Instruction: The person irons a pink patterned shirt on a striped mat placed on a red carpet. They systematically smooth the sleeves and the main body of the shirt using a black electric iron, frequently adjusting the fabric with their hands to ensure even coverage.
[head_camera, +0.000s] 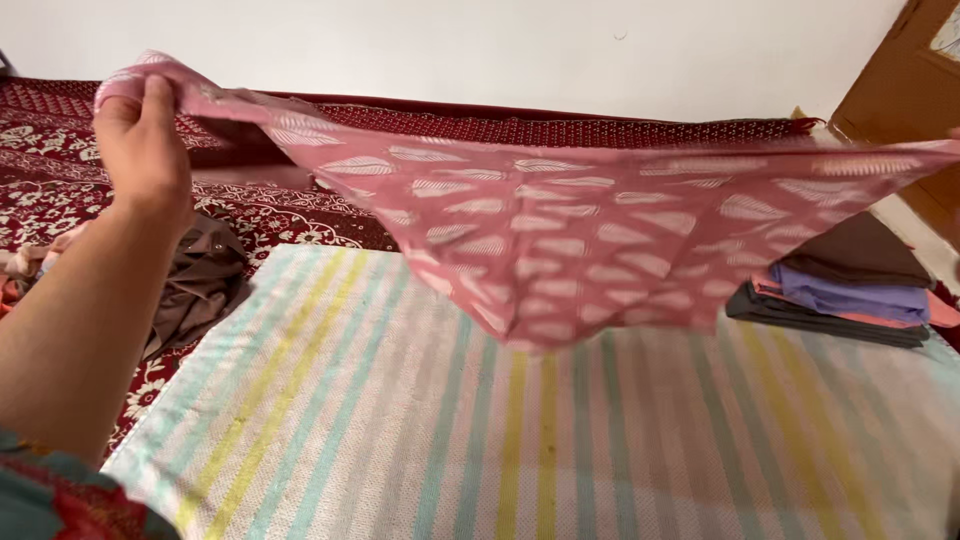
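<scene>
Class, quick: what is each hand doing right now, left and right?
Left hand: closed on one corner of the pink patterned cloth, held up above the striped towel.
Right hand: out of view; the cloth's far end runs off the picture's right edge.

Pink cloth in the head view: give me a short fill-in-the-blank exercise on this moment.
1. The left hand grips a corner of the pink cloth, which bears a white ____ pattern.
2. Under the cloth lies a ____ towel.
3. The folded stack sits at the towel's ____ side.
4. The crumpled garment by the left arm is ____.

Missing words: leaf; striped; right; brown
</scene>
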